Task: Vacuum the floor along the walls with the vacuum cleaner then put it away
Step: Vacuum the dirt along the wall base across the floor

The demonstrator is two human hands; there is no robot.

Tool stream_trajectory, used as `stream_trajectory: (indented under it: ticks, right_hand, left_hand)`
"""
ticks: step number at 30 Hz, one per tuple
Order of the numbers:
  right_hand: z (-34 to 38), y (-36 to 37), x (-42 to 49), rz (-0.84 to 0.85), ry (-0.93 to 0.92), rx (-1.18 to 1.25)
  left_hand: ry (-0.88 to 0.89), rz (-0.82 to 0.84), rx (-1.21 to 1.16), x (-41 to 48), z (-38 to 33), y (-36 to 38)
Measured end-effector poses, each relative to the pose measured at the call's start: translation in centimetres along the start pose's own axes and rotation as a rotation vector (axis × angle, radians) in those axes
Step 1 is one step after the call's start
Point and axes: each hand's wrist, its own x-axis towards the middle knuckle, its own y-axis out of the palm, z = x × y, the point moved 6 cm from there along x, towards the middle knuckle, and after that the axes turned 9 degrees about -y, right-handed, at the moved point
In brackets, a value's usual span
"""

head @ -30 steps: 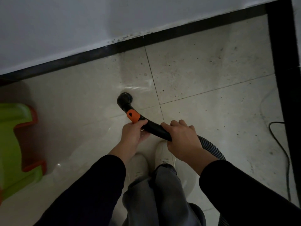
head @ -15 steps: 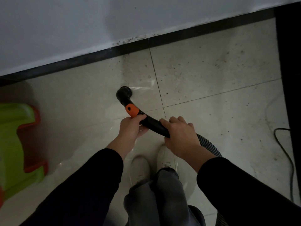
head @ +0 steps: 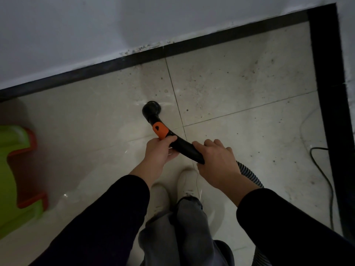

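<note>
Vacuuming seems midway: left hand (head: pixel 159 150) and right hand (head: pixel 217 164) both grip the vacuum cleaner's curved wand (head: pixel 184 148), its nozzle (head: pixel 151 108) down at the floor tiles (head: pixel 240 83) near the black skirting (head: pixel 192 46), with the speckled corner and putting away apparently left.

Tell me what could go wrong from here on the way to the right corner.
The black cord lies loose on the floor by the right-hand baseboard; the nozzle or a shoe could snag it.
The nozzle sits out from the far baseboard, so grit along that edge may get missed.
The hose trails from the wand past the shoes, a possible trip.
</note>
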Motion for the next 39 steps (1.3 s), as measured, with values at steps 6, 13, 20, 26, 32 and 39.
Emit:
stream_trajectory:
  ticks: [6,13,20,26,32,39]
  right_hand:
    - [-1.2,0.1,-1.2,-0.007,0.024,0.005]
    - [-2.6,0.3,-2.3,-0.004,0.047,0.010]
    - [-3.3,0.2,-2.4,-0.016,0.050,-0.018]
    - [-2.5,0.2,-1.3,-0.024,0.022,-0.026]
    - [-1.1,0.1,0.4,-0.032,-0.011,-0.020]
    - [0.7,0.3,2.4,-0.034,-0.048,-0.010]
  left_hand:
    - [0.000,0.017,0.037,-0.3,0.8,1.4]
    - [-0.017,0.026,0.061,-0.3,1.7,2.9]
    - [-0.026,0.016,0.054,0.0,1.8,3.7]
    - [-0.009,0.013,0.029,0.5,1.0,2.5]
    - [0.010,-0.005,0.017,1.0,-0.3,1.1]
    - [0.008,-0.047,-0.022,1.4,-1.7,-1.3]
